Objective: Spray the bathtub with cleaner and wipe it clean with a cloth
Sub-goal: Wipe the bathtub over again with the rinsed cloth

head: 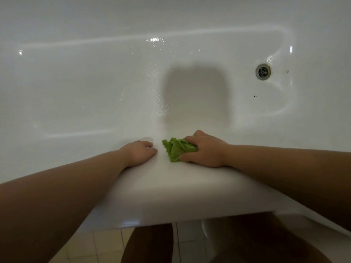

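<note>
Bathtub (190,190) fills view, white, long axis running left-right, drain (263,71) toward right end. Droplets glisten on far wall and floor. Right hand (204,150) clutches bunched green cloth (176,149), pressing it on near rim at inner edge. Left hand (138,151) rests flat on rim just beside cloth, fingers relaxed, holding nothing. Risks: person leans over wet rim, so bracing palm could slip; balled cloth covers little surface, likely leaving streaks; dark speck near drain sits far from cloth, easily missed.
</note>
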